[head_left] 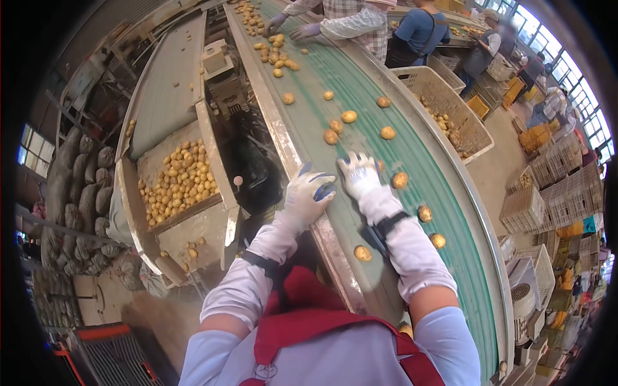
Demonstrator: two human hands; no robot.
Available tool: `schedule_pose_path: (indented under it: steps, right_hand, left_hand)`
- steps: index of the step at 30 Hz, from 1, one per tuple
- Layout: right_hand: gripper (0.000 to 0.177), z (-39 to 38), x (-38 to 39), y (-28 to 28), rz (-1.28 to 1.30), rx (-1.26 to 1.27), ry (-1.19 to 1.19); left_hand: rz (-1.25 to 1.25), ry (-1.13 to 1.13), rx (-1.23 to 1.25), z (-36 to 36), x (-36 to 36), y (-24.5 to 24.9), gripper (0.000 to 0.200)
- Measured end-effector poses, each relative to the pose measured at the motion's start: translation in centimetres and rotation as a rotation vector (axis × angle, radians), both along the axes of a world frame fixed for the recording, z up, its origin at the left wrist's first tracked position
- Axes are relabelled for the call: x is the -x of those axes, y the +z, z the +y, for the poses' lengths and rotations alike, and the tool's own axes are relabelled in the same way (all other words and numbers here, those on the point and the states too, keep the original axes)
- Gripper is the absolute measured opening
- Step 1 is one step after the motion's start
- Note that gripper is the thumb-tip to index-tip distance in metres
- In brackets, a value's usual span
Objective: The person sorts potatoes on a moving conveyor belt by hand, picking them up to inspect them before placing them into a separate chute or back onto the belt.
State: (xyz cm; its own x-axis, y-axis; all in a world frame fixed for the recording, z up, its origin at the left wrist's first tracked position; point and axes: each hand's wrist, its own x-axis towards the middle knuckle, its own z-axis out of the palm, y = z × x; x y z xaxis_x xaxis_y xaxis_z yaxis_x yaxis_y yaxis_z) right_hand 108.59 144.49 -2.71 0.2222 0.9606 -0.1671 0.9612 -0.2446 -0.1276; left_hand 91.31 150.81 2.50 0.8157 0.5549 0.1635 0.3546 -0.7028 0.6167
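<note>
My left hand [310, 195], in a white glove with blue fingertips, is at the belt's left metal rail [283, 138]. Its fingers are loosely bent and apart, with no potato visible in them. My right hand [360, 175], gloved the same way, reaches over the green conveyor belt [444, 257] with its fingers spread. Partly hidden beside its fingers is a potato [380, 166]. Just ahead lie a brownish potato [331, 137] and a yellow potato [349, 116]. To the right is another potato [400, 180]; one more potato [362, 253] lies near my right forearm.
Left of the belt, a chute [222, 174] holds piled potatoes [180, 177]. A large crate [444, 83] with potatoes stands beyond the right rail. Across the belt, a co-worker's gloved hand [306, 31] is near more potatoes. Stacked crates [566, 186] fill the right side.
</note>
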Motion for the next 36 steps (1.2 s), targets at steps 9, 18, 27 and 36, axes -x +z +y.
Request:
schedule_pose_path:
  steps: [9,18,27,36]
  right_hand:
    - [0.04,-18.2,1.1,8.4,0.81,-0.191,-0.189]
    - [0.049,-15.9,3.4,14.1,0.799,-0.431,0.026]
    - [0.042,-9.3,-1.7,7.9,0.886,-0.247,0.112]
    - [0.044,-0.8,-4.5,0.2,0.252,-0.077,-0.142]
  left_hand:
    - [0.158,0.061,0.081,-3.7,2.5,3.9,0.031]
    - [-0.396,-0.183,0.946,-12.7,2.1,4.0,0.053]
    - [-0.128,0.101,0.016,-0.9,-0.7,0.8,0.028]
    - [-0.117,0.064,-0.012,-1.6,-0.7,0.8,0.029]
